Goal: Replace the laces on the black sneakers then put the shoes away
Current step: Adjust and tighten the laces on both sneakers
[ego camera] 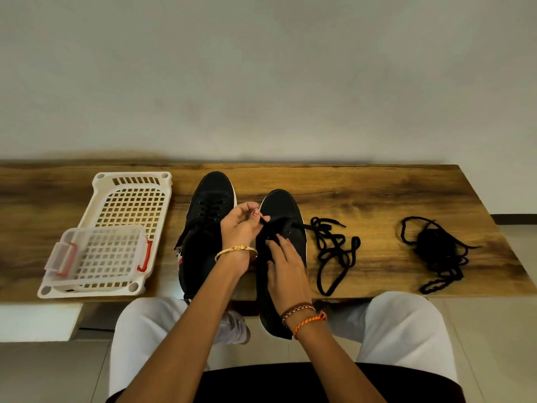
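Two black sneakers stand toes-away on the wooden table. The left sneaker is laced. The right sneaker hangs with its heel over the table's near edge. My left hand pinches the end of a black lace at the right sneaker's eyelets. From a right-side eyelet, this lace trails in loops onto the table. My right hand rests on the right sneaker's tongue and side, fingers spread, steadying it.
A white slotted basket lies at the left with a clear red-latched container in it. A tangled pile of black laces sits at the right. A wall rises behind the table; my knees are below its near edge.
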